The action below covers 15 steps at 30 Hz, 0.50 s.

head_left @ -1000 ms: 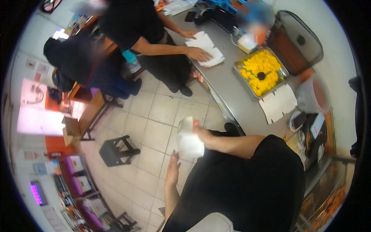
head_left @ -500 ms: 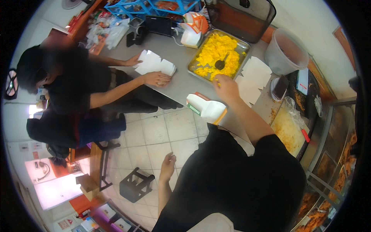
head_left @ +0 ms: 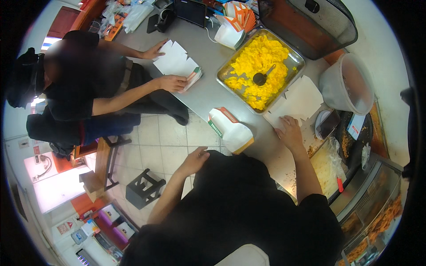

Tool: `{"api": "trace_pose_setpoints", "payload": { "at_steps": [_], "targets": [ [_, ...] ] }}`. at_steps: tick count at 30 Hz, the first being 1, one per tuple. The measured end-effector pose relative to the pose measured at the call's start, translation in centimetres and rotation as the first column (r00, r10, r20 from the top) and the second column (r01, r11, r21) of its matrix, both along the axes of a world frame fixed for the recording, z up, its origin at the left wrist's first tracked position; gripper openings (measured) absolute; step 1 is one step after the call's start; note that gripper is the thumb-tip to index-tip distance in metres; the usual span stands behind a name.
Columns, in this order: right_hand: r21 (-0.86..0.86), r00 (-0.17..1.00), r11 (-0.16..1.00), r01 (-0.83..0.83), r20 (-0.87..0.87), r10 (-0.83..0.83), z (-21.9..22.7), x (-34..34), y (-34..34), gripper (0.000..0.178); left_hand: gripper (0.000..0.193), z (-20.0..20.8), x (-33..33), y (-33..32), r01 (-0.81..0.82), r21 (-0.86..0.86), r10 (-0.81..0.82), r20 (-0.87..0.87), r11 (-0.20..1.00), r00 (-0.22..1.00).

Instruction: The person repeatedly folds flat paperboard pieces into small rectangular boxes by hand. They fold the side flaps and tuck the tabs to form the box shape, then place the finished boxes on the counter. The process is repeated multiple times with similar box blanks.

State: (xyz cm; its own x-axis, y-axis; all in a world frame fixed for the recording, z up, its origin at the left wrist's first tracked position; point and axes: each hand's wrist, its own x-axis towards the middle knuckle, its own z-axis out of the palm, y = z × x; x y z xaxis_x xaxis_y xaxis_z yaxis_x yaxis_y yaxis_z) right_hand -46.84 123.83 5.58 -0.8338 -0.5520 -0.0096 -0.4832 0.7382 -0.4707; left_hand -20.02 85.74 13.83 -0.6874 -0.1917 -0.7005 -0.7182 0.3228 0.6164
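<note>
Right hand (head_left: pixel 290 133) at flat card, left hand (head_left: pixel 195 160) empty.
Right arm reaches forward, back of hand up, fingertips at near edge of white card blank (head_left: pixel 301 98) beside steel tray (head_left: pixel 294 60); can't tell if it pinches. Left arm bent, fingers loosely curled, near folded box (head_left: pixel 233 129) at table (head_left: pixel 266 137) edge.

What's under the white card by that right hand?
Grey table shows beside the white card. What's directly beneath is covered, and the right hand hides part of the card's near edge.
</note>
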Motion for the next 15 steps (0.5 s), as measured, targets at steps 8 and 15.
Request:
{"api": "trace_pose_setpoints", "payload": {
  "at_steps": [8,15],
  "targets": [
    [-0.237,0.866,0.848,0.474,-0.048,-0.498,14.7,-2.3,2.6,0.023,0.045,5.3,-9.0,1.8,0.07,0.181,-0.045,-0.138,0.981,0.989],
    [-0.281,0.793,0.763,-0.582,-0.4,0.458,24.7,7.3,-8.1,0.021,0.073,15.7,-13.6,-0.7,-0.023,0.911,0.491,-0.2,0.412,0.848]
  ]
}}
